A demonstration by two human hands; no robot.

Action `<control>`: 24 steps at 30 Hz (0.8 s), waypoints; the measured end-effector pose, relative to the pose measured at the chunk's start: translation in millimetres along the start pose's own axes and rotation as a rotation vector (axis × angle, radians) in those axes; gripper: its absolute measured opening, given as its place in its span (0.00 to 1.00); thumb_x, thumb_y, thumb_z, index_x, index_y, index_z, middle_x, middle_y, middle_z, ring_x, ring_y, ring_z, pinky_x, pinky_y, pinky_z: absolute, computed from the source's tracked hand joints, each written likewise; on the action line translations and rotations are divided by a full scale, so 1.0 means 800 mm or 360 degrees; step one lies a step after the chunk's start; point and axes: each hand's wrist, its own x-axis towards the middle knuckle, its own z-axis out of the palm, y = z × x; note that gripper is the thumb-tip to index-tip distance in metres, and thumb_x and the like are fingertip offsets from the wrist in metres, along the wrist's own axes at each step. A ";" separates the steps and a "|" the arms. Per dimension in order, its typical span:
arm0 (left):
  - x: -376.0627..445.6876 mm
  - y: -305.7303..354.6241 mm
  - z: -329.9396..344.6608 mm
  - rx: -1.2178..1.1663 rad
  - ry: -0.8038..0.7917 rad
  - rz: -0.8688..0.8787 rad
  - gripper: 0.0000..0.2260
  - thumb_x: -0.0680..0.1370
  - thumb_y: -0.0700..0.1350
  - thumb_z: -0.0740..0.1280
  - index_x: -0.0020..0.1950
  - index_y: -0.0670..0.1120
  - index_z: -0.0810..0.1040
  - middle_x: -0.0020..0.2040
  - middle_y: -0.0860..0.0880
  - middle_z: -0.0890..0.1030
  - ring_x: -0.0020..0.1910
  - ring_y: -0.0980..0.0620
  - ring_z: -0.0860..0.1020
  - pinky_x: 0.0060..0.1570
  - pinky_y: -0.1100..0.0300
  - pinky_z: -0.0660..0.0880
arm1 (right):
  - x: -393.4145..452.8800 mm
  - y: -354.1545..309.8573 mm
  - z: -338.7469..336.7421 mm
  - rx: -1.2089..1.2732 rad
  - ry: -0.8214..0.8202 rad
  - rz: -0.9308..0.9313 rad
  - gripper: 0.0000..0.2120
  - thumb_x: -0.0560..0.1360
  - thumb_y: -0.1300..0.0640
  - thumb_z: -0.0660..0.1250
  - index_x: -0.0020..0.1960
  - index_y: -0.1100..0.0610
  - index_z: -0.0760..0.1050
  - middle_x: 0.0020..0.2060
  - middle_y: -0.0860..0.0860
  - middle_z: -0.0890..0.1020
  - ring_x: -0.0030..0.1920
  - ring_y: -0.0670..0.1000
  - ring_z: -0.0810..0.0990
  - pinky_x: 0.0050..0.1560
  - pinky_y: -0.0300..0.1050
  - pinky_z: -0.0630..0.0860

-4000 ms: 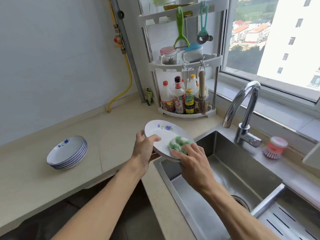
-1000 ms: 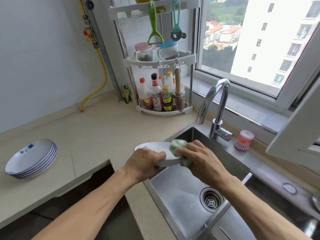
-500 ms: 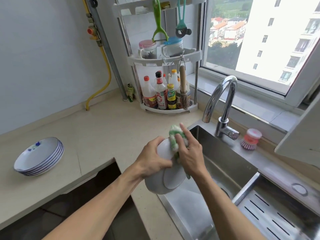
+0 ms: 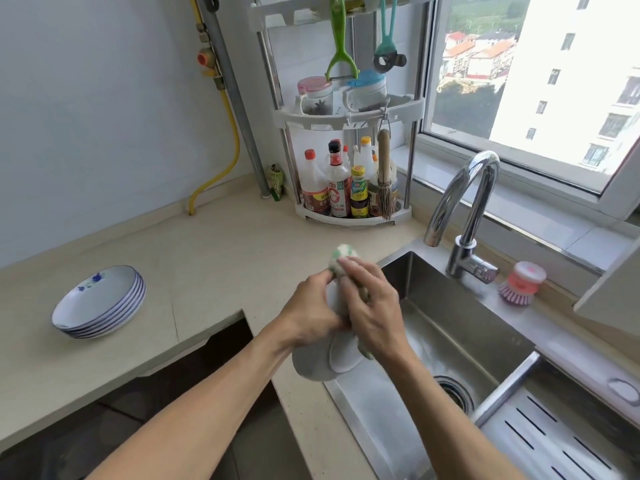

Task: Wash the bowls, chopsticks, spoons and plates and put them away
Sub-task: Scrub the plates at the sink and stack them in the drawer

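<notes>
Left hand [image 4: 313, 315] gripping upright white plate [image 4: 320, 362] over sink [image 4: 450, 327] edge, right hand [image 4: 375, 317] pressing green sponge [image 4: 343, 256] on its back, bottle labels unreadable.

a pale beige countertop [image 4: 214, 258] wraps round a corner beneath a light wall and a window. on its left part sits a stack of shallow white plates with blue rims [image 4: 100, 303]. in the far corner stands a white tiered rack [image 4: 349, 133] holding sauce bottles and jars. a small green packet [image 4: 276, 181] leans by a grey pipe. a steel sink [image 4: 450, 327] is set into the right part, with a chrome tap [image 4: 464, 209] and a pink dish brush [image 4: 522, 283] behind it
</notes>
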 end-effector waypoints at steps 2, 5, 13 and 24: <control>0.000 0.002 0.005 -0.0034 0.0013 0.0037 0.23 0.66 0.42 0.75 0.59 0.53 0.77 0.50 0.52 0.84 0.50 0.52 0.83 0.49 0.55 0.82 | -0.005 0.005 0.006 -0.0062 -0.0001 -0.0152 0.15 0.78 0.48 0.64 0.63 0.45 0.79 0.59 0.44 0.79 0.62 0.45 0.77 0.63 0.43 0.72; -0.009 0.001 0.003 -0.0088 0.0097 0.0059 0.20 0.62 0.42 0.77 0.49 0.54 0.76 0.46 0.52 0.81 0.44 0.52 0.81 0.39 0.62 0.78 | 0.026 0.018 -0.027 0.0056 0.0175 0.0327 0.12 0.80 0.47 0.62 0.59 0.44 0.81 0.52 0.45 0.82 0.56 0.48 0.80 0.56 0.45 0.75; -0.005 0.012 0.004 -0.0046 0.0113 0.0043 0.21 0.60 0.48 0.76 0.51 0.52 0.75 0.48 0.51 0.81 0.45 0.49 0.82 0.43 0.52 0.82 | 0.016 0.008 -0.008 -0.0012 0.0150 0.0184 0.16 0.78 0.44 0.61 0.61 0.45 0.80 0.54 0.46 0.81 0.55 0.46 0.79 0.57 0.46 0.75; -0.013 0.029 -0.022 -0.0252 -0.0128 -0.0004 0.30 0.59 0.48 0.80 0.59 0.56 0.77 0.54 0.50 0.83 0.52 0.49 0.83 0.51 0.51 0.82 | 0.032 0.026 -0.058 0.0360 0.0531 0.0994 0.15 0.69 0.50 0.66 0.29 0.58 0.77 0.28 0.52 0.71 0.34 0.52 0.68 0.36 0.46 0.63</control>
